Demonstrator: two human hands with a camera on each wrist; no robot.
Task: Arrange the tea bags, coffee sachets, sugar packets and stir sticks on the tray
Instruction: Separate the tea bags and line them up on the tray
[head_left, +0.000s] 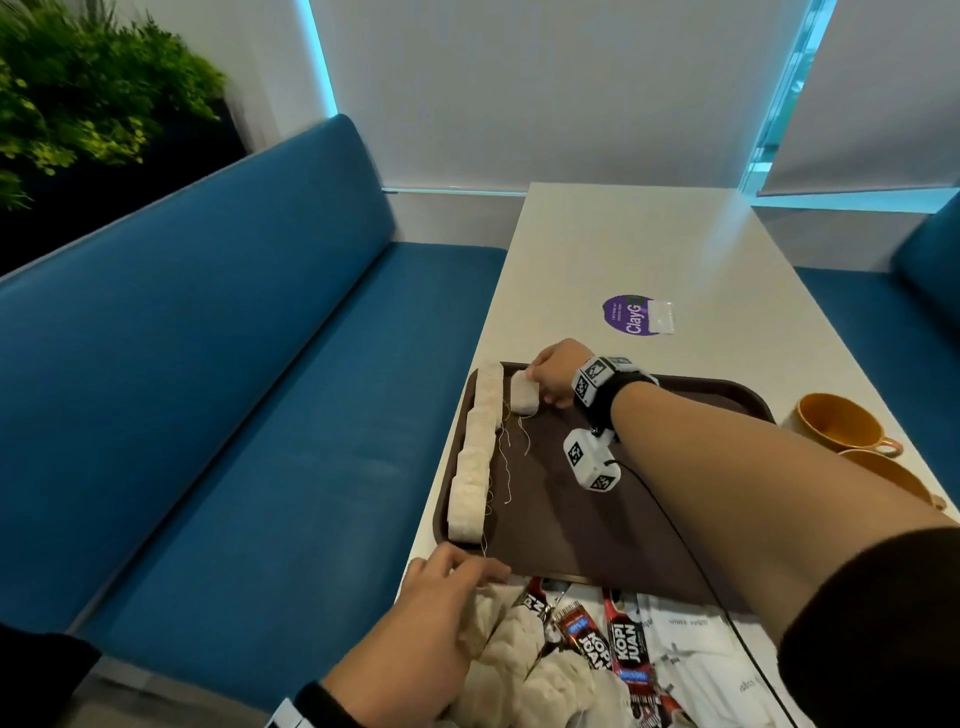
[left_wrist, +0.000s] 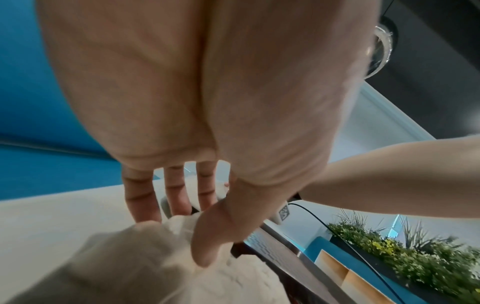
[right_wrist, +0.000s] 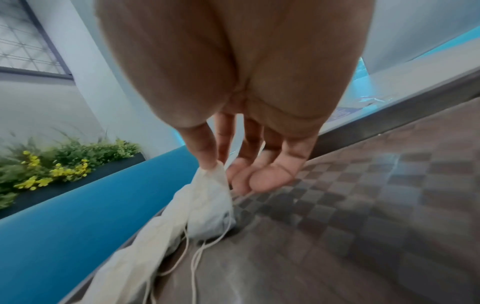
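Observation:
A brown tray (head_left: 597, 519) lies on the white table. Several tea bags (head_left: 475, 457) form a row along its left edge, strings trailing inward. My right hand (head_left: 532, 374) reaches to the tray's far left corner and pinches a tea bag (head_left: 523, 399) beside the row. In the right wrist view the thumb and forefinger of that hand (right_wrist: 221, 170) hold the bag's (right_wrist: 210, 205) top corner while it touches the tray. My left hand (head_left: 478, 571) rests with straight fingers on a loose heap of tea bags (head_left: 519, 654) before the tray; its thumb (left_wrist: 205, 246) presses on the heap (left_wrist: 155, 257).
Red-and-black coffee sachets (head_left: 631, 649) and white paper packets (head_left: 691, 654) lie next to the heap. Two orange cups (head_left: 836, 423) stand right of the tray. A purple sticker (head_left: 626, 316) and a small clear packet (head_left: 660, 317) lie beyond it. A blue bench (head_left: 260, 415) runs along the left.

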